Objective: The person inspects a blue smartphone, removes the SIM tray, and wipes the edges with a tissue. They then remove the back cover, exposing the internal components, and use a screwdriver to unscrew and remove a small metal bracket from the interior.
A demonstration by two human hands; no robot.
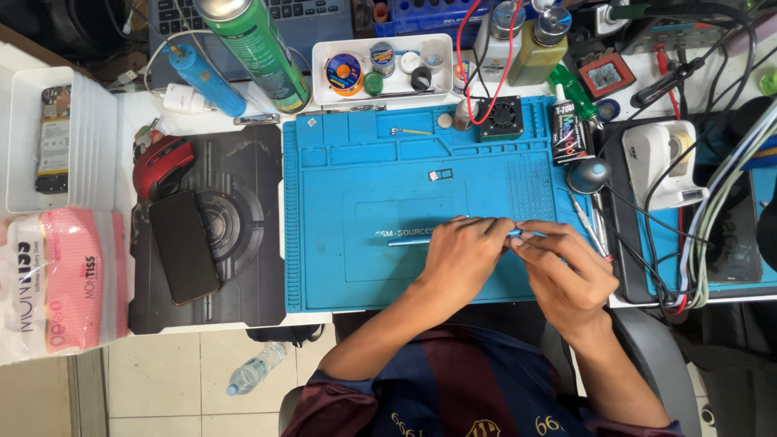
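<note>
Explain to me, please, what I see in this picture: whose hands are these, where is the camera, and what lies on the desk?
The single picture comes from a camera worn on a person's head, looking down at a work desk. The left hand and the right hand are the person's own bare hands. Together they hold a thin blue stick-like tool over a blue rubber work mat; its exact kind I cannot tell. Left of the mat, a black smartphone lies on a dark mouse pad, beside a red computer mouse. Behind the mat stand a tall green spray can and a white tray of small round tins.
</note>
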